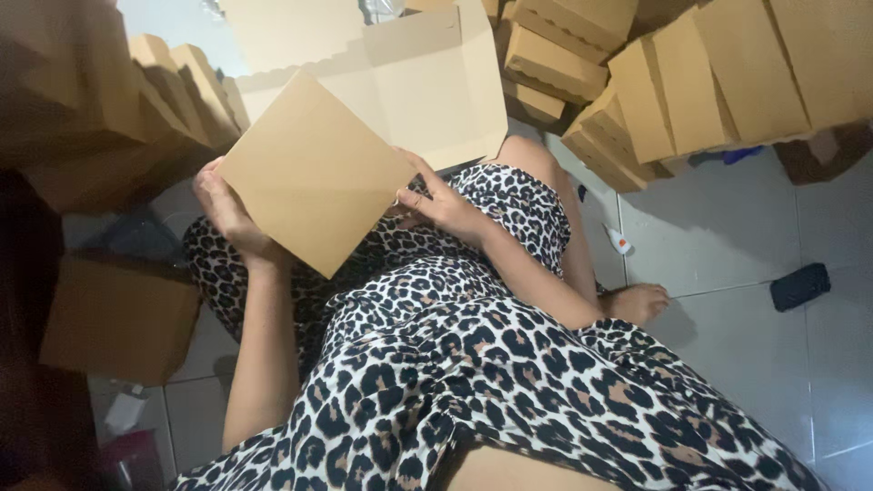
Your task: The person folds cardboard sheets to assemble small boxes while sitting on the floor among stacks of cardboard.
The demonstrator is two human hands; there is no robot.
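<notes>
I sit on a tiled floor in a leopard-print dress. A flat brown cardboard piece (314,171), partly folded, is held up in front of my lap. My left hand (227,214) grips its left edge, fingers behind the board. Pinching the right corner with its fingertips is my right hand (436,202). Behind the piece, an opened pale cardboard box (427,73) with a scalloped flap leans toward me.
Stacks of folded brown boxes (700,77) rise at the right and more (173,86) at the left. Another brown box (118,318) sits low left. A dark phone-like object (800,286) and a small white tube (620,241) lie on the white tiles.
</notes>
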